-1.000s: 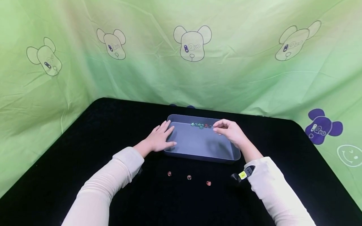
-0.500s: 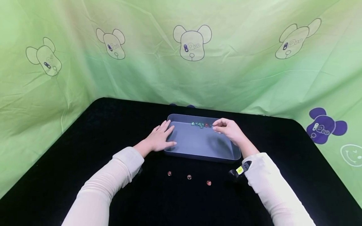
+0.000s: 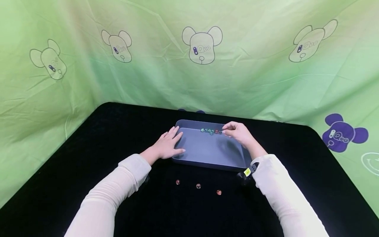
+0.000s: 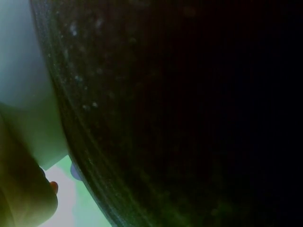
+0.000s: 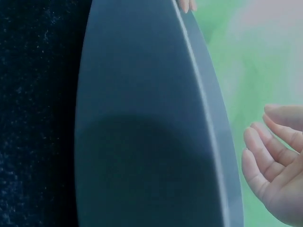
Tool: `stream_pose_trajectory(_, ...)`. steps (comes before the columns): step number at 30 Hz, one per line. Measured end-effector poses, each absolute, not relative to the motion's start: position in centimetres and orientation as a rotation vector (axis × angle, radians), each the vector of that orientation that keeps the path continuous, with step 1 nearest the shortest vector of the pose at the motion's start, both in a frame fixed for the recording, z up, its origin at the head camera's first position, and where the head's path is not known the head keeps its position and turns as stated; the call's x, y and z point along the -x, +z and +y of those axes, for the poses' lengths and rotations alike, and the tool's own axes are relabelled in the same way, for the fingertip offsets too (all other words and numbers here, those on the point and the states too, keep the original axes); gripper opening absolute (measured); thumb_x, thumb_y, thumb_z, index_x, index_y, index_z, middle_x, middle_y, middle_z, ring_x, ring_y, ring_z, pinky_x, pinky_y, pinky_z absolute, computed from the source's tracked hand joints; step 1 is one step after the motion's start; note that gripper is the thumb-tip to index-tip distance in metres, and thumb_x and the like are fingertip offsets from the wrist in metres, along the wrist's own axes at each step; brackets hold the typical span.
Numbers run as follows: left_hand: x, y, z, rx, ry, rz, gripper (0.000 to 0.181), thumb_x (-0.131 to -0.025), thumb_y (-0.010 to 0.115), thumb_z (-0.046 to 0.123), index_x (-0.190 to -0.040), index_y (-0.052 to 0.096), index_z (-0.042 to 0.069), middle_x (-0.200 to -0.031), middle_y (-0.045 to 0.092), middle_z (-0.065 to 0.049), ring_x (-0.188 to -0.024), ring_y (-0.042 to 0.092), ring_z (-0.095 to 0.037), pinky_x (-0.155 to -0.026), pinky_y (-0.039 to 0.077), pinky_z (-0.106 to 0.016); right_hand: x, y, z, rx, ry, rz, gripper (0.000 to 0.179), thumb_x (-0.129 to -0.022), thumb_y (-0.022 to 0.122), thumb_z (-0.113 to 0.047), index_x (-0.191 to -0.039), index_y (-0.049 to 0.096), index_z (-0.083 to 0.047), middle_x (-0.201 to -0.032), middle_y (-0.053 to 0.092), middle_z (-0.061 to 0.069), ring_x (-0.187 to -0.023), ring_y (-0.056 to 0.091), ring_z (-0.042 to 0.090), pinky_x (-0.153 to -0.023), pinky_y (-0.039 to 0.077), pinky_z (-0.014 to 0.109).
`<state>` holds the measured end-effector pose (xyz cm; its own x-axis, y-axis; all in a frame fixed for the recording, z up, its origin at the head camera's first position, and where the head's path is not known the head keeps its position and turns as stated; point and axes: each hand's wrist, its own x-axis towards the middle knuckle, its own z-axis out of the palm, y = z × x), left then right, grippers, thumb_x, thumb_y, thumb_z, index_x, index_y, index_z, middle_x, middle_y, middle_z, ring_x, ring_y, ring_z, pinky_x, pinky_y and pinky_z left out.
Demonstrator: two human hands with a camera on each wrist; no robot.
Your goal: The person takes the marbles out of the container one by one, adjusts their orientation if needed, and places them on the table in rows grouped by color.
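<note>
The left hand (image 3: 165, 144) lies with spread fingers over the left rim of a grey rectangular tray (image 3: 201, 148). The right hand (image 3: 241, 134) reaches over the tray's far right part, its thumb and index finger pinching a small dark marble (image 3: 220, 132) at the right end of a row. Beside that marble sits a red one (image 3: 216, 131), then several green marbles (image 3: 209, 131) along the tray's far wall. The right wrist view shows the curled right hand (image 5: 279, 165) past the tray wall (image 5: 142, 85); no marble shows there.
Three reddish glass marbles, a left one (image 3: 178, 182), a middle one (image 3: 198, 186) and a right one (image 3: 219, 192), lie on the black table cloth (image 3: 148, 204) in front of the tray. A green printed curtain (image 3: 160, 75) surrounds the table. The left wrist view is mostly dark.
The right forearm and wrist have shifted left, while the right fingertips stay by the end of the marble row. The left hand, tray and marbles keep their places.
</note>
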<state>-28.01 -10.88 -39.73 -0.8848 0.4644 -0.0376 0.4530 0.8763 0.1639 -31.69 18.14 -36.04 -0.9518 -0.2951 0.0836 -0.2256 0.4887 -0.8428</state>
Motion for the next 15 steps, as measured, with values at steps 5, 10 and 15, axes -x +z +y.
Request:
stream_pose_trajectory(5, 28.0, -39.6, -10.8, -0.726, 0.226, 2.971, 0.073, -0.083, 0.038, 0.055, -0.139, 0.017, 0.013, -0.144, 0.0, -0.009, -0.13, -0.002, -0.023, -0.1, 0.009, -0.042, 32.3, -36.6, 18.1, 0.452, -1.422, 2.684, 0.022, -0.079, 0.059, -0.005, -0.095, 0.056, 0.01, -0.075, 0.058, 0.006, -0.072, 0.055, 0.024, -0.063, 0.044, 0.033)
stream_pose_trajectory(10, 28.0, -39.6, -10.8, -0.734, 0.234, 2.968, 0.073, -0.083, 0.039, 0.055, -0.139, 0.017, 0.012, -0.144, 0.0, -0.009, -0.13, -0.002, -0.023, -0.1, 0.009, -0.042, 33.4, -37.9, 18.6, 0.53, -1.531, 2.604, 0.019, -0.076, 0.064, -0.013, -0.087, 0.059, 0.002, -0.073, 0.059, 0.007, -0.066, 0.055, 0.02, -0.056, 0.042, 0.028)
stream_pose_trajectory(15, 27.8, -39.6, -10.9, -0.741, 0.233, 2.97, 0.074, -0.083, 0.039, 0.055, -0.139, 0.018, 0.011, -0.144, 0.0, -0.009, -0.13, -0.001, -0.024, -0.1, 0.01, -0.043, 33.2, -37.5, 18.3, 0.48, -1.539, 2.594, 0.02, -0.077, 0.064, -0.012, -0.088, 0.059, 0.003, -0.074, 0.059, 0.007, -0.065, 0.056, 0.017, -0.058, 0.043, 0.028)
